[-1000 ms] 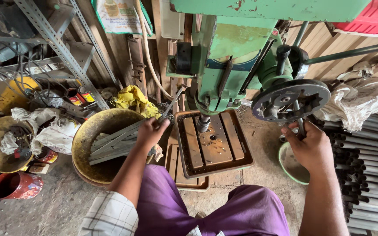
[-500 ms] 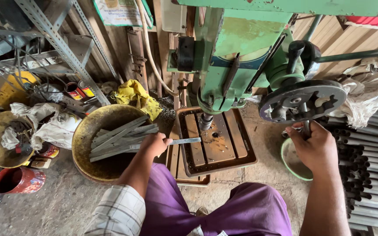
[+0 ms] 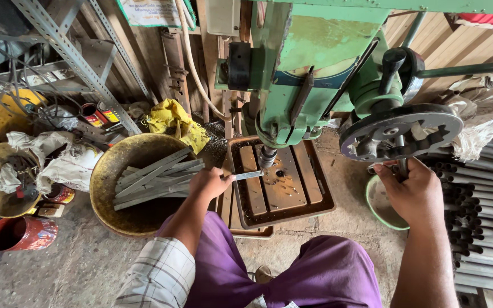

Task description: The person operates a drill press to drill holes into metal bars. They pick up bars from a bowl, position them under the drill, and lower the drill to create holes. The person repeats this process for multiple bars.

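Green and big, the drill machine (image 3: 315,68) fills the top, at twelve o'clock. Under it sits the brown metal table (image 3: 309,199). At nine o'clock a round yellow pan (image 3: 109,217) holds flat grey strips (image 3: 155,177). The right hand (image 3: 415,194), at three o'clock, is wrapped around the handle under the dark wheel (image 3: 400,131). The left hand (image 3: 209,183) pinches a metal strip (image 3: 249,175), its tip under the drill bit (image 3: 267,157).

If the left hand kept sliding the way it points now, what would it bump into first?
Probably the drill's spindle: the left hand points right along its flat metal strip, whose tip lies under the spindle on the slotted table. Depth is hard to judge.
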